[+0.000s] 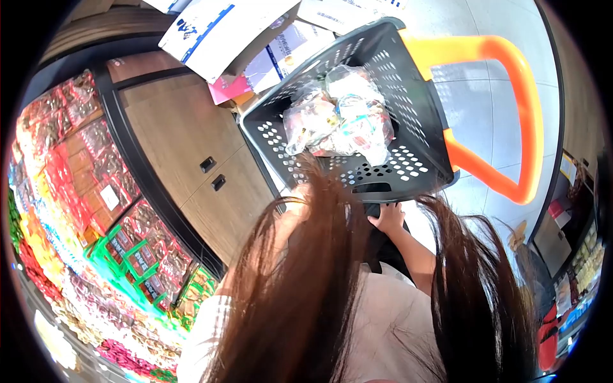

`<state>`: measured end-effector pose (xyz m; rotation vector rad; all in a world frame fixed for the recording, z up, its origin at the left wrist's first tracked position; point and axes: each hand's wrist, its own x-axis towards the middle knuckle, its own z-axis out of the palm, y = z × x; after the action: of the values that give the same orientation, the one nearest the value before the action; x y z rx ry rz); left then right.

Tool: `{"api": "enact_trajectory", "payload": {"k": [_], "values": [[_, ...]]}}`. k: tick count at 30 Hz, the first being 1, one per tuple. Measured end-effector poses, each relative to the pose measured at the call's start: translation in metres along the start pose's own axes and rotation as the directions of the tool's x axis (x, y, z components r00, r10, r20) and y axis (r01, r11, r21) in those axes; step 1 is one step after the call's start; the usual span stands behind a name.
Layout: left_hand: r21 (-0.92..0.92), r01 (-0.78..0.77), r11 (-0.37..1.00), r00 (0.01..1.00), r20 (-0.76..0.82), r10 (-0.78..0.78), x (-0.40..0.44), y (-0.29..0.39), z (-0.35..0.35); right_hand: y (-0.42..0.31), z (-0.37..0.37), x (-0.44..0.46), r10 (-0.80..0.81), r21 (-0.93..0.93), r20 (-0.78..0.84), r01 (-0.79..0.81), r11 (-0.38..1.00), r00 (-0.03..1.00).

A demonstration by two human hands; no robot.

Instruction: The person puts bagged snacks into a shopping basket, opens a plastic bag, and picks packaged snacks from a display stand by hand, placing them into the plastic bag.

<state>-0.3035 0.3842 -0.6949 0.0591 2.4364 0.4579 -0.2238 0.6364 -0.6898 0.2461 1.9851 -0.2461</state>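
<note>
A dark grey shopping basket (408, 185) with perforated walls and an orange handle (530, 121) stands tilted in front of me. Clear plastic bags (338, 121) of small wrapped items lie inside it; what exactly they hold is hard to make out. My right hand (388, 218) is just below the basket's near edge, fingers spread, its tips close to or touching the basket. By the near left side of the basket is my left hand (297, 195), mostly covered by long hair, so its fingers cannot be seen.
White cartons (220, 32) are stacked beyond the basket, beside a pink box (230, 89). Wooden cabinet doors (185, 134) are on the left, below shelves of packaged snacks (96, 191) with a green rack (131, 255). Pale floor tiles (469, 102) extend right; more shelving (584, 268) is at far right.
</note>
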Motion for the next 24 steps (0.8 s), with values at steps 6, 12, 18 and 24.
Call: {"api": "enact_trajectory", "payload": {"k": [6, 12, 18, 24], "values": [[-0.138, -0.032, 0.99, 0.999, 0.018, 0.035, -0.024, 0.003, 0.031, -0.058, -0.102, -0.025, -0.702, 0.506, 0.428, 0.494, 0.708, 0.569], [-0.154, 0.063, 0.986, 0.998, 0.004, -0.063, 0.002, -0.014, 0.068, -0.081, -0.147, 0.182, -0.552, 0.016, -0.517, 0.653, 0.757, 0.654], [-0.443, -0.045, 0.896, 0.983, -0.177, -0.038, -0.014, -0.02, 0.07, -0.12, -0.144, 0.289, -0.235, -0.091, -0.156, 0.223, 0.971, 0.96], [-0.512, -0.017, 0.859, 0.969, -0.22, -0.112, -0.07, -0.034, 0.063, -0.101, -0.122, 0.339, -0.265, 0.073, -0.236, 0.29, 0.954, 0.935]]}}
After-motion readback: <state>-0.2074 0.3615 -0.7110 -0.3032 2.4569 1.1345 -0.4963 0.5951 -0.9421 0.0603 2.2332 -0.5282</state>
